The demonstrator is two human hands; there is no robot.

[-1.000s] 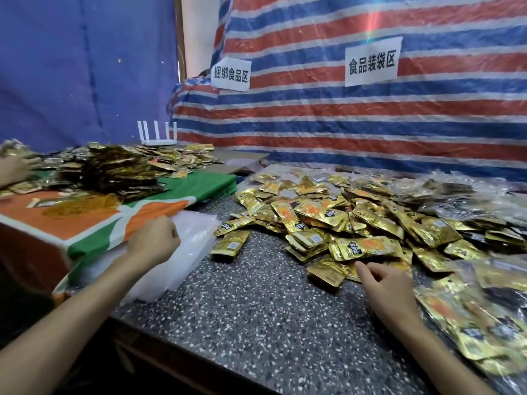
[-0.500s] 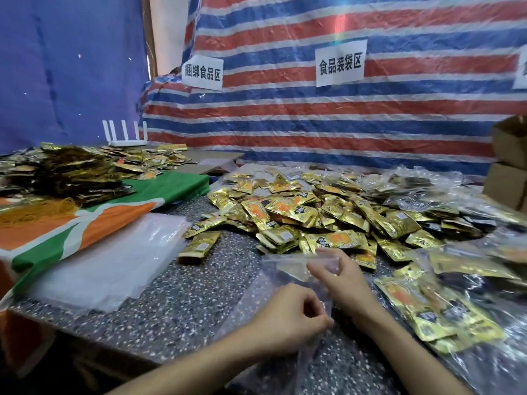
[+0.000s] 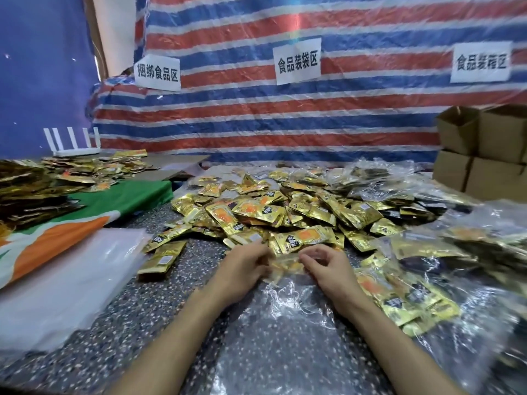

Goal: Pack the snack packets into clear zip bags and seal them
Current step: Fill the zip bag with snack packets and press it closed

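Left hand (image 3: 242,273) and right hand (image 3: 328,272) pinch the mouth of a clear zip bag (image 3: 273,323).
The speckled stone surface (image 3: 142,309) carries a heap of crinkled gold foil snack packets (image 3: 285,212) toward its far edge. The thin, glossy bag lies flat toward the near edge. Curled fingers grip its far rim, and one gold packet (image 3: 285,265) lies between the two hands.

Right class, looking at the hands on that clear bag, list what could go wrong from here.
The left hand and right hand pinch the clear bag at its mouth; the film looks thin and crumpled, so the grip may slip. The mouth sits against the packet pile, so packets might miss it or get knocked away.
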